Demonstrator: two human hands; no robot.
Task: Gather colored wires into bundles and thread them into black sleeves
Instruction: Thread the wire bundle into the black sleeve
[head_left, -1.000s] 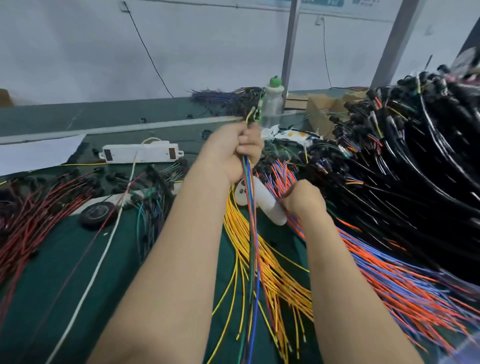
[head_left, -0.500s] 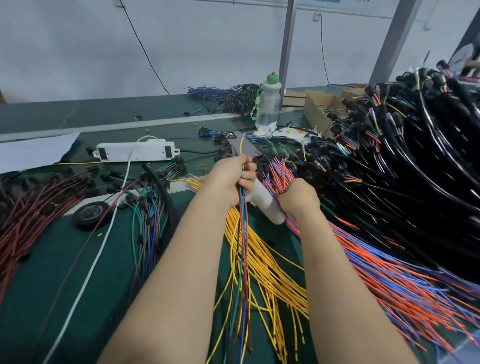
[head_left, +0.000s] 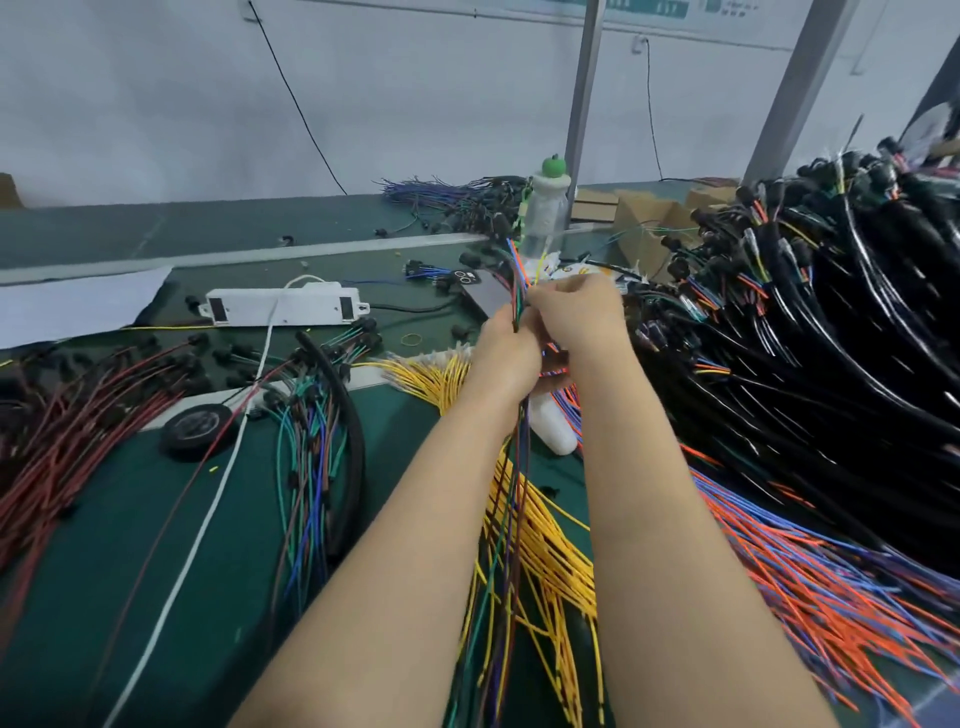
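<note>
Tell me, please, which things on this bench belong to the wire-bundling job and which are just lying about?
Job: left hand and right hand, both gripping the mixed wire bundle; yellow wires; orange and blue wires; black sleeve; sleeved harness pile.
Lying about: white box; green-capped bottle; black tape roll; paper sheet; cardboard boxes.

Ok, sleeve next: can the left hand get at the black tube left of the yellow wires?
Probably yes: the black tube lies in the open on that side. But the left hand grips the wire bundle, so the right hand must hold it alone.
</note>
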